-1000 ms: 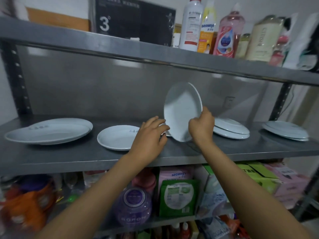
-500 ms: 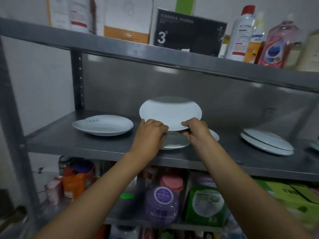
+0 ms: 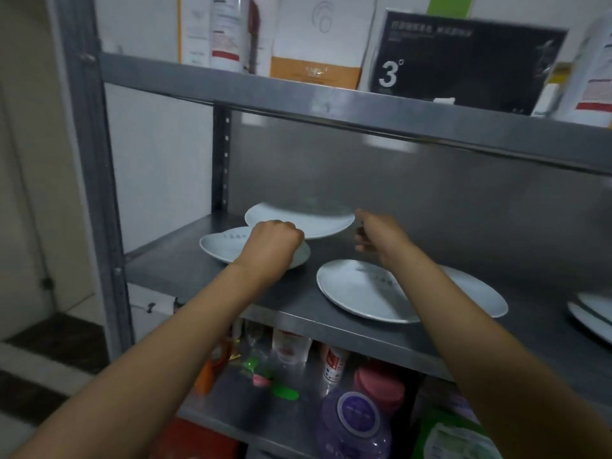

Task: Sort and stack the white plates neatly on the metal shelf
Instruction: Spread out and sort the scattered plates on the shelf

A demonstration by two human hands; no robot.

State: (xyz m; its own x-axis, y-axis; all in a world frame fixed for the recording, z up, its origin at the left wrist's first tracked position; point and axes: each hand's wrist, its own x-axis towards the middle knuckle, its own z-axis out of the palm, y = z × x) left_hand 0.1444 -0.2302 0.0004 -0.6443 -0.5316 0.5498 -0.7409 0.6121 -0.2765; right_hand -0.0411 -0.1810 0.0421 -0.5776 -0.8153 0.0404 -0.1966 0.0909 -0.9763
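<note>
A white plate point(image 3: 308, 223) hovers, nearly flat and blurred, over the left part of the metal shelf point(image 3: 185, 270). My left hand point(image 3: 273, 241) grips its near left rim with curled fingers. My right hand point(image 3: 376, 231) holds its right rim. Just beneath the left hand lies a larger white plate point(image 3: 222, 245) with small print on it. Right of centre lies another white plate point(image 3: 357, 293), with one more plate point(image 3: 477, 293) partly behind my right forearm. A stack of plates point(image 3: 592, 314) is cut off at the right edge.
The upper shelf point(image 3: 331, 107) hangs low overhead, carrying boxes and a black sign point(image 3: 463, 61). A shelf post point(image 3: 96, 193) stands at the left. Bottles and packages, including a purple jar point(image 3: 357, 422), crowd the lower shelf.
The plate has gone from upright to flat and travelled left with both hands, ending above the large left plate. The view has swung left too.
</note>
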